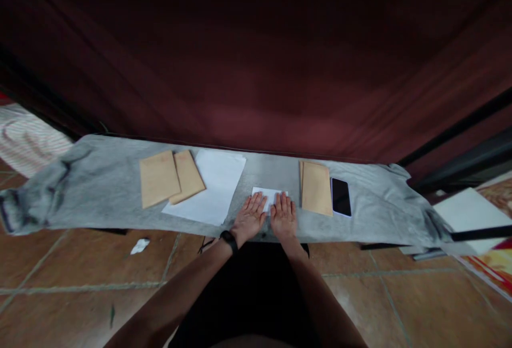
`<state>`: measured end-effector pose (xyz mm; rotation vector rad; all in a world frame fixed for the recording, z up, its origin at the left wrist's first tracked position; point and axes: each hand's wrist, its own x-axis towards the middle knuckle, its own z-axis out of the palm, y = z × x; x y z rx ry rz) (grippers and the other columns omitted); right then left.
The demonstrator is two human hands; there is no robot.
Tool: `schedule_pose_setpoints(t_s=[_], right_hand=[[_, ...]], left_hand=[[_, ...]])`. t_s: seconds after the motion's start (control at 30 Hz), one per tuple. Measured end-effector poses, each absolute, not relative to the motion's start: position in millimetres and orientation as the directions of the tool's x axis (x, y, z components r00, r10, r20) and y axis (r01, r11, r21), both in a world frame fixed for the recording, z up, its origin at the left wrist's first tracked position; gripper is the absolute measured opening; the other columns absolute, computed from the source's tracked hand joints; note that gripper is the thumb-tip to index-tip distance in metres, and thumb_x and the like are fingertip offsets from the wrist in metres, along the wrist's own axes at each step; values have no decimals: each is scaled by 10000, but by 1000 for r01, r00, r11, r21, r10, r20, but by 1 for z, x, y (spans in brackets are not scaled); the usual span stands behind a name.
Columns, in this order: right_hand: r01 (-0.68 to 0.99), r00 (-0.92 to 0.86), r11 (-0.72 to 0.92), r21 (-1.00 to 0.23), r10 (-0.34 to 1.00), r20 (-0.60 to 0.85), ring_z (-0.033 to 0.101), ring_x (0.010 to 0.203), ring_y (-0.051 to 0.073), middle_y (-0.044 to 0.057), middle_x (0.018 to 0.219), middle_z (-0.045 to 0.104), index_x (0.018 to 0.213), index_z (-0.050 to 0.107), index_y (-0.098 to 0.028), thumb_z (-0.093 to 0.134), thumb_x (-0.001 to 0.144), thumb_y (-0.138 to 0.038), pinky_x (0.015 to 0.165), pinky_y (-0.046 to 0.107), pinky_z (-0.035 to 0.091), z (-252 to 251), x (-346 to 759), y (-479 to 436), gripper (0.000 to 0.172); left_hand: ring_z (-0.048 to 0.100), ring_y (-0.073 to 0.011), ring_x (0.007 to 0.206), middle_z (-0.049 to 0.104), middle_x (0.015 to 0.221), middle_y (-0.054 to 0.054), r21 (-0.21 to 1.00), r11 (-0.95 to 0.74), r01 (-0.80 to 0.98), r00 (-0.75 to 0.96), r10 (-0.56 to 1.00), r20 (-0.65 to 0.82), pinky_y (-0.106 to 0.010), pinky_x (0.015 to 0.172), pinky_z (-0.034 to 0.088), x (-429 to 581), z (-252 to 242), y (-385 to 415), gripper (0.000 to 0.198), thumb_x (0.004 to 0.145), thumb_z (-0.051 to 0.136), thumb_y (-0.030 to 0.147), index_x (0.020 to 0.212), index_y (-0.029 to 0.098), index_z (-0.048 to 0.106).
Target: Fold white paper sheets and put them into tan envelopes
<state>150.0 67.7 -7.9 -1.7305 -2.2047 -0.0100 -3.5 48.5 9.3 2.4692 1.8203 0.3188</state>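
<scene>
My left hand [250,217] and my right hand [283,215] lie flat side by side, fingers stretched out, pressing on a small folded white paper [267,195] on the grey cloth-covered table [104,188]. A black band sits on my left wrist. To the left lie two brown envelopes [159,177] overlapping a stack of white sheets [214,188]. To the right of my hands lies another pile of brown envelopes [316,188], with a black phone [341,197] beside it.
A dark red curtain [256,60] hangs right behind the table. The floor is brown tile, with a scrap of white paper [140,245] on it at the left. A white board [470,212] and a black bar stand at the right edge.
</scene>
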Motion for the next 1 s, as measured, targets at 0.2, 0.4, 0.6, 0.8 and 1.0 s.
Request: schedule_pose_setpoints(t_s=[0.2,0.4,0.6,0.8,1.0], right_hand=[[945,-195,253,-207,945,264,308,1458,301,181,1581,320,1536,324,-99,309,1031,-293,1172,524,223,-9,149,69,541],[946,-183,249,-209,939,291,333,1445,299,212,1559,349,1533,307,-42,312,1029,-300,1175,507,232,-12,153,63,565],[932,-185,280,-228,913,363,365,1424,319,227,1545,372,1540,286,-44,313,1037,-315,1155,536,274,-14,165,45,572],[931,-209,285,-227,928,307,368,1430,279,162,1532,424,1487,418,-82,332,1034,-292,1180,479,258,-3,167,47,507],[916,-260,333,-225,918,299,373,1433,259,127,1548,404,1505,399,-149,393,1034,-346,1181,468,252,-1,164,50,511]], left_hand=[[206,-235,1511,330,1600,-127,151,-339,929,324,939,114,-466,1244,124,0,12,52,580,979,314,307,1523,104,323],[222,-242,1506,327,1602,-124,151,-331,931,322,943,84,-460,1243,111,1,11,53,589,971,320,319,1516,96,338],[208,-252,1511,320,1606,-117,156,-317,936,307,948,86,-480,1238,129,1,9,53,614,958,340,313,1539,121,295],[228,-241,1505,329,1600,-126,146,-330,933,316,943,107,-445,1229,195,-1,10,54,592,967,320,293,1528,105,317],[241,-226,1501,327,1600,-126,153,-348,925,326,933,149,-436,1227,226,-7,4,54,578,974,320,283,1528,118,321]])
